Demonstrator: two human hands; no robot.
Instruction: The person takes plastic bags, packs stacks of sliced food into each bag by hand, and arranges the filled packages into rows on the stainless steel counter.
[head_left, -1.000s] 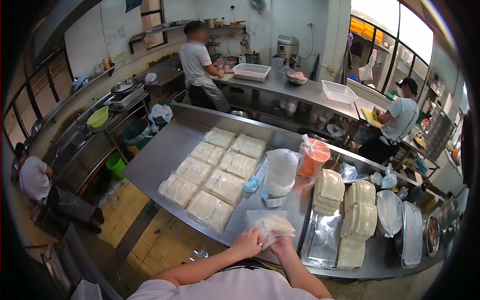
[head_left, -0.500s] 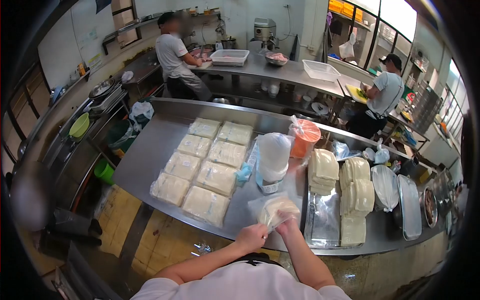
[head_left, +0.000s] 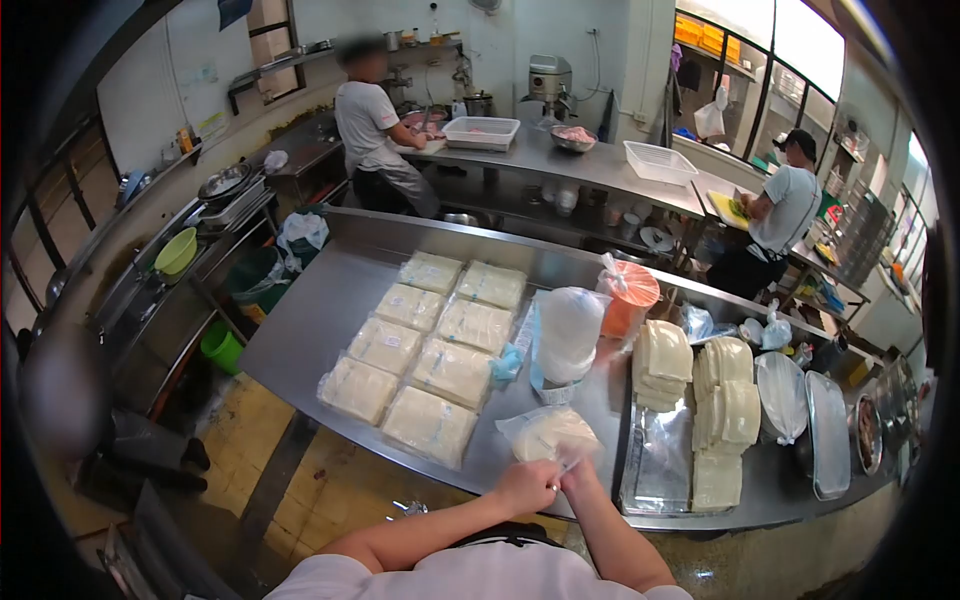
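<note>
A clear plastic bag point(head_left: 548, 432) with pale, flat sheets inside lies at the table's near edge, in front of my body. My left hand point(head_left: 528, 488) is closed at the near end of this bag, its fingers pinching the plastic. Right beside it, my right hand point(head_left: 578, 462) grips the bag's near right side, slightly blurred. The hands almost touch. Left of the bag, several flat sealed packs point(head_left: 432, 425) of similar pale sheets lie in two columns. Just beyond the bag stands a roll of clear plastic bags point(head_left: 570, 335), with a crumpled blue piece point(head_left: 507, 364) at its left.
On the right, a metal tray point(head_left: 655, 470) bears stacks of pale sheets point(head_left: 727, 400). An orange bagged bundle point(head_left: 632, 285) stands behind. Two co-workers point(head_left: 375, 125) point(head_left: 785, 205) work at the far counter point(head_left: 600, 172) and the right-hand table. A green bucket point(head_left: 221, 347) is below left.
My left hand has moved right, up against my right hand at the bag's near end. The bag now lies flatter. The whole view has shifted slightly.
</note>
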